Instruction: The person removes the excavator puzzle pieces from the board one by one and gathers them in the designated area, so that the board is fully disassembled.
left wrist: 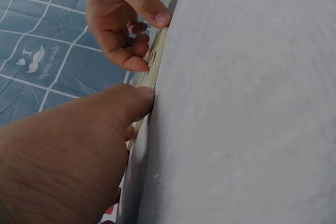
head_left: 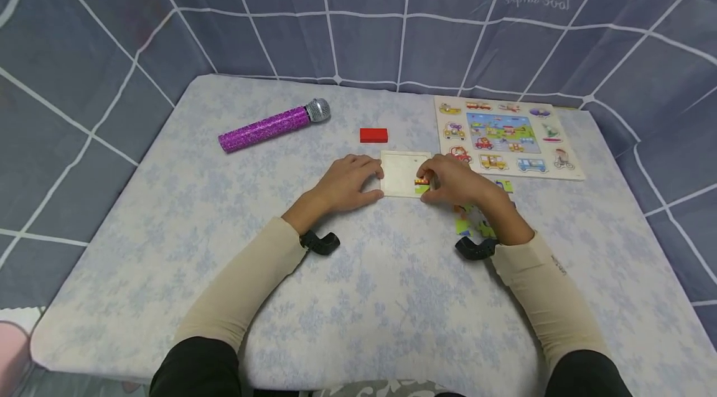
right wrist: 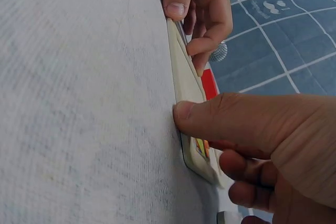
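Observation:
A small, shallow wooden puzzle board point(head_left: 399, 174) lies flat on the table in the head view. One colourful puzzle piece point(head_left: 421, 189) sits in its lower right corner. My left hand point(head_left: 348, 184) grips the board's left side, thumb at the near corner and fingers at the far one. At the right end is my right hand point(head_left: 456, 180), its thumb point(right wrist: 191, 115) against the near edge and its curled fingers over the piece. In the right wrist view the piece shows partly below that thumb. Several loose puzzle pieces point(head_left: 462, 226) lie beside and under the right forearm.
A red block point(head_left: 373, 135) lies just beyond the board. Farther left is a purple glitter microphone point(head_left: 269, 128) with a silver head. A larger vehicle puzzle point(head_left: 506, 163) lies at the back right. Grey checked cloth point(head_left: 370, 42) hangs behind the table point(head_left: 358, 310).

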Demonstrator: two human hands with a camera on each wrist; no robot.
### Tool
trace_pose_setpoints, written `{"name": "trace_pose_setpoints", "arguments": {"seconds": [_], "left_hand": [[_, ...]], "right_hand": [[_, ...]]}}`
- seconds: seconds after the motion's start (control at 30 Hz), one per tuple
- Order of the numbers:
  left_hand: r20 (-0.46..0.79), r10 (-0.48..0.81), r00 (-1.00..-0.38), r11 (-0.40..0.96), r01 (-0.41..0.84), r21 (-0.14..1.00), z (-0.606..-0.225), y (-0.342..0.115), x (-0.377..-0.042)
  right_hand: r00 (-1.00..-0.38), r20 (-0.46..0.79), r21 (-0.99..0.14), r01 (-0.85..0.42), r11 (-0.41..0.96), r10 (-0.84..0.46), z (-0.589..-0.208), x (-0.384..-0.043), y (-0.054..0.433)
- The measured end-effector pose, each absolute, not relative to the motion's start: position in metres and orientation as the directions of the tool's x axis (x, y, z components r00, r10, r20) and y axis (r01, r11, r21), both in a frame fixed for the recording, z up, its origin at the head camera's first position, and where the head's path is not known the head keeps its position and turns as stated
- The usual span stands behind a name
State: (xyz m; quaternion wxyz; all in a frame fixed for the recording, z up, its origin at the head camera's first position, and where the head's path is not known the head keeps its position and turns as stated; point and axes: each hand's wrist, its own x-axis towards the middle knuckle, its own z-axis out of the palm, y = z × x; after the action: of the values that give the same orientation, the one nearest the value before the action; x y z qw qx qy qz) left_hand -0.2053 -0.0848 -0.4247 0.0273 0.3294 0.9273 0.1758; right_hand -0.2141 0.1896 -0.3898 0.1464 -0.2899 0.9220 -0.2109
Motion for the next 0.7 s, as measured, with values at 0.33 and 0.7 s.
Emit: {"name": "trace_pose_setpoints", "arguments": {"seconds": [0.33,0.7], "left_hand": [[0.074,0.622,-0.78,0.718,0.605,0.343,-0.4251,-0.086,-0.204],[0.062,0.622,-0.781,0.717,0.599,0.355,-0.424,-0.0858,-0.2034]], "right_hand": [[-0.775,-0.114,-0.511,-0.491,0.706,-0.622,-0.3858,-0.2118,0.1907],[-0.751,-0.045,-0.557,-0.528,0.641,-0.659,-0.3875,-0.211,0.1939]]}}
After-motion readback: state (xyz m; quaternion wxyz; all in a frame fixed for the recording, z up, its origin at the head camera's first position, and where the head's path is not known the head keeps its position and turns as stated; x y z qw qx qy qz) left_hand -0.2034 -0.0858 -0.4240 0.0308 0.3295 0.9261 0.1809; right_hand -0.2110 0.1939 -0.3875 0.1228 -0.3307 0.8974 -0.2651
